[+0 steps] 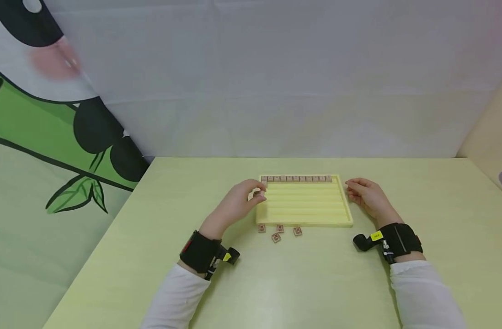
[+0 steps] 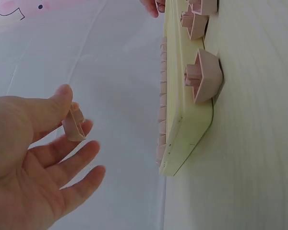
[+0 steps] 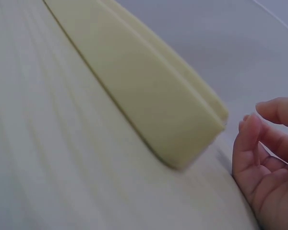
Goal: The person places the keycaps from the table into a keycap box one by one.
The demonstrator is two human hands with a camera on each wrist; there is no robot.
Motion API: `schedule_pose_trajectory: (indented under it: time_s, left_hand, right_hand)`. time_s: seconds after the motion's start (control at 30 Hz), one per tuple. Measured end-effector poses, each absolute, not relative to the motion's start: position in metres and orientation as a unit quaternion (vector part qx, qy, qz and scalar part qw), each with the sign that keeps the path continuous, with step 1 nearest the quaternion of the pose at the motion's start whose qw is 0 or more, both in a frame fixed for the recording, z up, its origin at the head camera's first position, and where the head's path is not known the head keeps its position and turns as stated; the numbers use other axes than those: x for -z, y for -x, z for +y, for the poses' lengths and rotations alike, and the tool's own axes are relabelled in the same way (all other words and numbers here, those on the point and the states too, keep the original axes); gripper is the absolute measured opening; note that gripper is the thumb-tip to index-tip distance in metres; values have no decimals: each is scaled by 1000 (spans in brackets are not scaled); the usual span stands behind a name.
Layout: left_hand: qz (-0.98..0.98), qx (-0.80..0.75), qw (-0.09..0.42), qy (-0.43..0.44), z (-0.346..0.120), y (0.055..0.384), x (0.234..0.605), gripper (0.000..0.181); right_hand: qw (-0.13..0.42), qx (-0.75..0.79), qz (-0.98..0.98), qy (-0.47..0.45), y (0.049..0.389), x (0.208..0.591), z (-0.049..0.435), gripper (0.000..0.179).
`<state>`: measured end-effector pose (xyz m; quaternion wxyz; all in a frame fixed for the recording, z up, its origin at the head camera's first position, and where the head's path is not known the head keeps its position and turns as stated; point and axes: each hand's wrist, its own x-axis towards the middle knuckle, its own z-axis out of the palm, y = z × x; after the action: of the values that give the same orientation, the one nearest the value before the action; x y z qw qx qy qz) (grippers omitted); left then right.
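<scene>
My left hand pinches a pink keycap between thumb and index finger, over the left edge of a pale yellow tray. In the left wrist view its other fingers are spread and the keycap's hollow underside shows. A row of pink keycaps fills most of the tray's top groove from the left. My right hand rests beside the tray's right edge, fingers loosely curled and holding nothing. In the right wrist view its thumb and index finger stand near each other with nothing between them.
Several loose keycaps lie on the table in front of the tray, among them a tilted one and one further right. The light yellow table meets a pale cloth backdrop at its far edge.
</scene>
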<state>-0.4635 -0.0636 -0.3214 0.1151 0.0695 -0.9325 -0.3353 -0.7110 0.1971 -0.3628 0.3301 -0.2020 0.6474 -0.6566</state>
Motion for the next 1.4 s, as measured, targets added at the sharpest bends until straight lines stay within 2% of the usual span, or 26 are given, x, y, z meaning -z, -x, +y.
schedule_pose_trajectory:
  time_s: [0.17,0.27,0.63,1.03,1.4]
  left_hand:
    - [-927,332,165,-62,-64,473,322,21]
    - [-926,330,166,-71,-64,483,321,22]
    - [-930,332,114,-113,-76,512,321,20]
    - [-943,299,53,-135,-80,541,325,27]
    - [-981,147,37,-123,-73,554,330,11]
  right_hand:
    - [328,658,648,201,711,365,199,13]
    - [326,659,647,200,711,364,199,11]
    - [317,646,663,205,708,362,196,10]
    - [311,642,670,207,708,363,194,11]
    - [316,646,662,208,706,363,191,10]
